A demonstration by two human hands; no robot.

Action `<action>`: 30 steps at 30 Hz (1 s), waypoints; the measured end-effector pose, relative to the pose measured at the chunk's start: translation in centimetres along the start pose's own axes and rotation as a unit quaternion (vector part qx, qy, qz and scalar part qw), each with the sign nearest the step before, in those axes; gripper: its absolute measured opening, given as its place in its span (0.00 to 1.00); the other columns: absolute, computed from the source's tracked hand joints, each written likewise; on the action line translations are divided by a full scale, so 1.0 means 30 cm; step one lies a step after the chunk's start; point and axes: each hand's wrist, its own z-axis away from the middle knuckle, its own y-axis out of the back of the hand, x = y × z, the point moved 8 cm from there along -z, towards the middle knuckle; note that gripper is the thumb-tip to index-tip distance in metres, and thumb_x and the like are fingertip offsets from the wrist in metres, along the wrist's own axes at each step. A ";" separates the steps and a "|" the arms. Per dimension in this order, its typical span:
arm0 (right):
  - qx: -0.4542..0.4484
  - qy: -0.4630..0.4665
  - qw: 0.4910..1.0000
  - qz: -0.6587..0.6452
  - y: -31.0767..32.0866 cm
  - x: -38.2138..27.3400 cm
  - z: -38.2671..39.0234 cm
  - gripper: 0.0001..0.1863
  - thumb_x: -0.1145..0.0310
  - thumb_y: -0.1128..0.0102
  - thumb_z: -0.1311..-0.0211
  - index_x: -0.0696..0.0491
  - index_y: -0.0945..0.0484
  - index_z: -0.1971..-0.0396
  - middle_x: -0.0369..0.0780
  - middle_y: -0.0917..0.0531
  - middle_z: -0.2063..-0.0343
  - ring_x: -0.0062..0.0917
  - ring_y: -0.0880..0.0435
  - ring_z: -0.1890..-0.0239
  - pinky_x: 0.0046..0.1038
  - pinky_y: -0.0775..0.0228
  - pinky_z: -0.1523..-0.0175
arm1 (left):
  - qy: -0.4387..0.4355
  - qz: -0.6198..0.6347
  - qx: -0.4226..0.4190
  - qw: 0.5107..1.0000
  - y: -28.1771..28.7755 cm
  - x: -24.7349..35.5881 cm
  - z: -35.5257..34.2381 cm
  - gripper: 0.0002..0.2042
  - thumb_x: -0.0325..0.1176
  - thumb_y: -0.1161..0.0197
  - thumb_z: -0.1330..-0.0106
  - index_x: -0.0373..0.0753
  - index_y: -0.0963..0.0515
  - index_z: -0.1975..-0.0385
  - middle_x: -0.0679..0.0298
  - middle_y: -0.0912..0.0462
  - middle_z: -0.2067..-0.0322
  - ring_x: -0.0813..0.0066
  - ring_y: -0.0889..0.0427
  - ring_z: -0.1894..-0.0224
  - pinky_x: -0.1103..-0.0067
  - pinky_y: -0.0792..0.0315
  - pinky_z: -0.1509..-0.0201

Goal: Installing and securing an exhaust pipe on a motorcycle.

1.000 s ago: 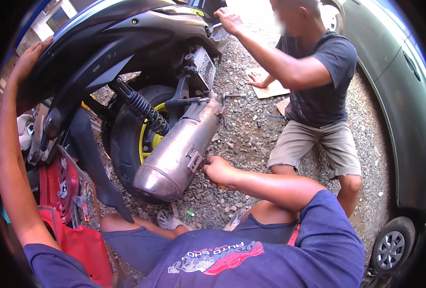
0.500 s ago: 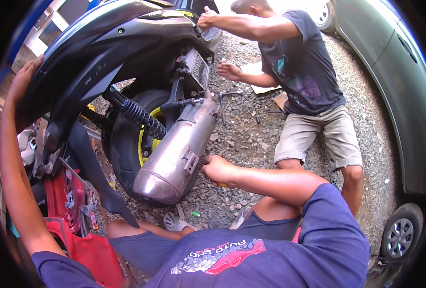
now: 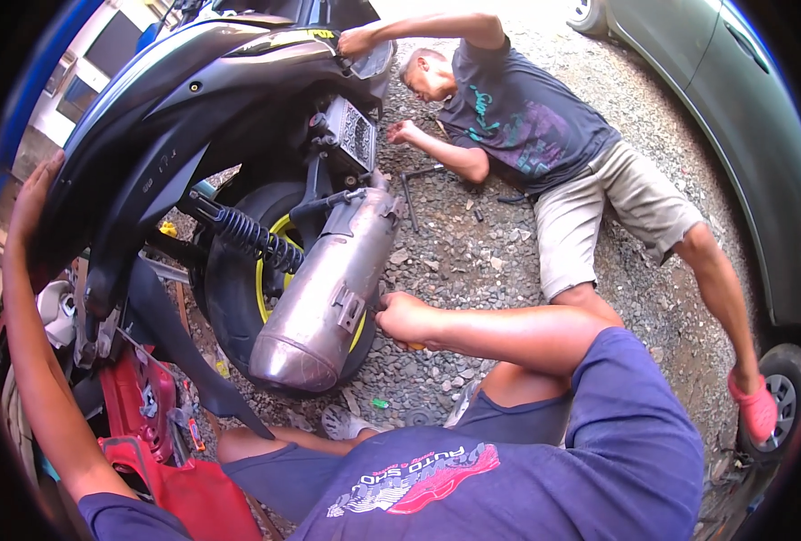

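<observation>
A black scooter (image 3: 161, 135) stands at the left, its rear wheel (image 3: 238, 288) with a yellow rim toward me. My left hand (image 3: 35, 194) lies against the outer edge of its rear body panel, fingers stretched out. Over the wheel slants a silver muffler (image 3: 324, 298). Beside the muffler's right side, my right hand (image 3: 407, 317) is closed in a fist. A bit of something orange (image 3: 416, 346) shows below the fist; the rest is hidden. A black shock absorber (image 3: 254, 239) sits left of the muffler, and a radiator (image 3: 351, 131) sits above it.
A co-worker (image 3: 531, 126) leans low on the gravel, one hand on the scooter. A T-shaped metal tool (image 3: 409, 198) lies near the radiator. Red body panels (image 3: 184, 487) are at lower left. A dark green car (image 3: 734, 117) stands along the right.
The co-worker has dropped lower, head near the gravel and one leg stretched right, with one hand still on the scooter. My hands stay in about the same places; the view has shifted slightly.
</observation>
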 end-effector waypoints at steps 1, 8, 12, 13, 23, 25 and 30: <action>0.000 -0.004 1.000 0.004 0.003 0.001 0.004 0.17 0.71 0.46 0.25 0.61 0.21 0.42 0.36 0.23 0.79 0.22 0.28 0.87 0.31 0.38 0.83 | 0.003 0.025 -0.009 1.000 -0.003 -0.004 -0.004 0.28 0.53 0.42 0.18 0.36 0.21 0.30 0.60 0.17 0.34 0.75 0.22 0.32 0.77 0.34 0.25; -0.004 -0.017 1.000 0.022 0.009 0.003 0.002 0.17 0.70 0.48 0.25 0.59 0.21 0.42 0.36 0.22 0.77 0.21 0.27 0.86 0.30 0.37 0.83 | 0.018 0.049 -0.029 0.998 -0.009 -0.018 -0.006 0.28 0.51 0.43 0.17 0.36 0.23 0.28 0.60 0.17 0.33 0.73 0.23 0.30 0.77 0.35 0.24; -0.007 -0.020 1.000 0.020 0.012 0.009 -0.013 0.16 0.71 0.47 0.26 0.61 0.21 0.44 0.36 0.22 0.77 0.21 0.28 0.86 0.29 0.37 0.83 | 0.008 0.036 -0.034 0.999 0.003 -0.008 0.006 0.28 0.51 0.44 0.17 0.36 0.22 0.29 0.60 0.16 0.34 0.73 0.22 0.31 0.77 0.35 0.24; -0.006 -0.026 1.000 0.016 0.016 0.015 -0.021 0.16 0.71 0.46 0.27 0.61 0.21 0.46 0.36 0.22 0.76 0.20 0.28 0.86 0.29 0.37 0.83 | -0.003 0.025 -0.029 0.999 0.000 0.005 0.006 0.28 0.52 0.43 0.17 0.36 0.22 0.30 0.60 0.16 0.35 0.73 0.21 0.32 0.77 0.34 0.25; -0.066 -0.034 0.997 0.016 0.044 0.005 -0.037 0.10 0.71 0.42 0.30 0.57 0.20 0.53 0.35 0.22 0.76 0.18 0.28 0.86 0.26 0.37 0.83 | 0.021 -0.031 -0.018 0.999 0.008 0.046 0.043 0.27 0.52 0.45 0.16 0.35 0.20 0.33 0.57 0.15 0.38 0.70 0.20 0.34 0.76 0.33 0.27; -0.080 -0.039 0.996 0.026 0.051 -0.006 -0.029 0.09 0.71 0.42 0.29 0.56 0.20 0.54 0.34 0.22 0.76 0.17 0.28 0.85 0.26 0.37 0.83 | 0.030 0.027 -0.023 0.999 0.000 0.049 0.054 0.27 0.52 0.44 0.16 0.35 0.19 0.33 0.57 0.15 0.39 0.71 0.20 0.34 0.76 0.33 0.27; -0.118 -0.056 0.991 0.008 0.069 0.017 -0.055 0.07 0.71 0.42 0.29 0.56 0.20 0.56 0.32 0.23 0.77 0.15 0.27 0.84 0.25 0.35 0.83 | 0.026 0.020 -0.038 0.999 -0.032 0.101 0.069 0.28 0.51 0.44 0.16 0.32 0.22 0.31 0.55 0.16 0.37 0.69 0.20 0.33 0.75 0.33 0.26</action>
